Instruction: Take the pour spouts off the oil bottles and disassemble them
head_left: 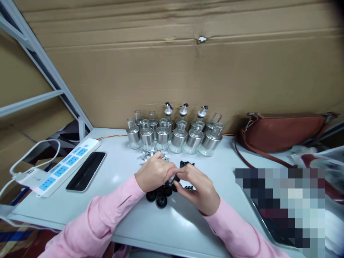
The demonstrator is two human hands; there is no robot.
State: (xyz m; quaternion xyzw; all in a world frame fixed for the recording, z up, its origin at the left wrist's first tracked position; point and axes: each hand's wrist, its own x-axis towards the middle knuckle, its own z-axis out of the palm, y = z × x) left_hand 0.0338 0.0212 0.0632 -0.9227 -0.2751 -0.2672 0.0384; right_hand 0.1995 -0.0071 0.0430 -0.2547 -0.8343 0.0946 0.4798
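My left hand (157,172) is closed around a small silvery pour spout piece (171,180), mostly hidden by the fingers. My right hand (197,185) meets it, thumb and fingers pinching a small black part (176,177) at the end of that piece. Below the hands lie several round black stoppers (161,201). Silvery spout pieces (146,154) are heaped just behind my left hand. Small black parts (186,163) lie beyond my right hand, and a little group of tiny black pieces (189,187) shows beside its fingers.
Glass bottles with metal bands (179,138) stand in rows at the back, three with pourers (184,109). A power strip (67,166) and phone (86,172) lie left. A brown bag (285,132) and a tray (258,211), partly blurred out, are right. Cardboard (161,79) rises behind.
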